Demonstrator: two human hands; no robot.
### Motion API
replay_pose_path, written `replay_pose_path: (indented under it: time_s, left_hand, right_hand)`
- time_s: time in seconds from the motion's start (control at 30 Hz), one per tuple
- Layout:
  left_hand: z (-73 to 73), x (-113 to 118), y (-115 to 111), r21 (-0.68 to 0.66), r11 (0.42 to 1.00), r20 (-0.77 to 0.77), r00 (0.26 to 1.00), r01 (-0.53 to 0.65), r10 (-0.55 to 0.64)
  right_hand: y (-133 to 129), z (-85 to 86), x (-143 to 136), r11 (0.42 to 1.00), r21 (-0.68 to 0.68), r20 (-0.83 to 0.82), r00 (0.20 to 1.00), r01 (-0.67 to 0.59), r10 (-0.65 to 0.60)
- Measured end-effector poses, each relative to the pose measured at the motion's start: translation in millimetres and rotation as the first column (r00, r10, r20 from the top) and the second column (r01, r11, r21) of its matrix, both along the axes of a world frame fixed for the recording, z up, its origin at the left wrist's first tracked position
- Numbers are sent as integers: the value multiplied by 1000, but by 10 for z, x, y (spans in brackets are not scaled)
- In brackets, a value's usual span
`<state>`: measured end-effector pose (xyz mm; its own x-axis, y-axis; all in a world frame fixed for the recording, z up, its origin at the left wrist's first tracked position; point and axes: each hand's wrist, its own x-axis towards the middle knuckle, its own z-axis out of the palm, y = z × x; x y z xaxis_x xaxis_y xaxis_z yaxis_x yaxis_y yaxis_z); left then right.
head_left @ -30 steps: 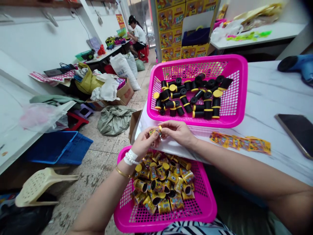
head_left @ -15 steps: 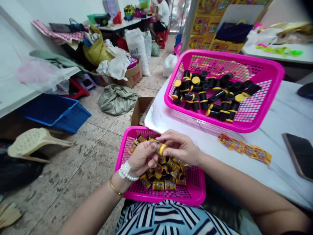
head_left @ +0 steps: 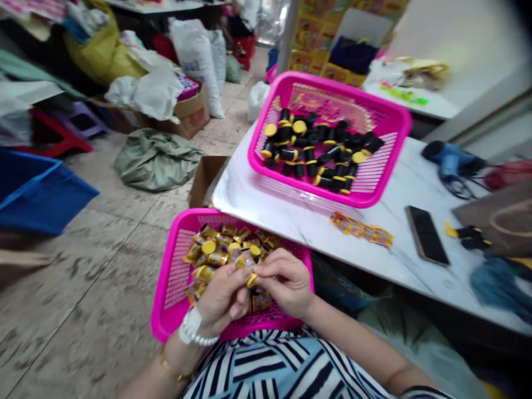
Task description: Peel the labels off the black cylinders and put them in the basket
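Left hand (head_left: pixel 222 295) and right hand (head_left: pixel 290 284) pinching, small tube (head_left: pixel 248 266) between them, seemingly yellow-wrapped

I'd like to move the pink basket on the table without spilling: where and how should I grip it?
Probably hold the pink basket by its rim at both short ends, left and right, coming from outside. The walls flare outward to that rim, the basket is wide, and black tubes lie loose inside, so gripping opposite ends should keep it level.

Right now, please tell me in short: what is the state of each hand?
Left hand: closed, holding a small yellow-wrapped piece.
Right hand: closed, thumb and fingers pinching the same piece.
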<state>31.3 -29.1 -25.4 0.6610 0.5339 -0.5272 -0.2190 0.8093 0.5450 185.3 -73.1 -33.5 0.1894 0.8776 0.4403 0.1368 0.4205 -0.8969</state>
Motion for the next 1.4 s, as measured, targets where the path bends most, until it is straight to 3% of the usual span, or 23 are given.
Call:
replay_pose_path:
  time_s: [0.17,0.27,0.37,0.47,0.6,0.83,0.97,1.13,1.3,1.4]
  left_hand:
    - [-107,11,1,-34,998,-64,996,61,-63]
    - [-83,28,-20,-17,997,-73,994,80,-81]
    - [-54,62,-45,-25,998,-48,997,60,-61]
    - [-55,84,-56,-59,998,-23,999,30,-31]
    - [-78,77,-83,-72,996,-48,997,50,-54]
    - [-170,29,-124,-94,988,-110,985,121,-131]
    - [-134,28,-118,-13,980,-119,972,200,-200]
    - [-112,65,-45,228,948,-235,957,222,-168]
    - [-113,65,-17,204,956,-141,972,212,-185]
    - [-92,71,-9,210,944,-154,962,254,-224]
  right_hand:
    - [-13,-28,68,996,80,158,986,42,-54]
    - [-40,4,150,997,71,222,975,-24,8]
    - [-85,-14,198,997,65,177,984,-33,21]
    - [-114,-49,200,997,56,133,990,46,-54]
    - [-121,-48,164,998,45,191,980,44,-52]
    - [-76,-138,76,984,150,202,971,96,-126]
    - [-73,-121,89,992,87,189,976,88,-103]
    - [-81,-120,181,995,-62,159,984,-74,83]
    - [-109,-179,210,994,-105,76,996,-39,47]
    - [-130,-202,172,999,-34,61,998,6,-4]
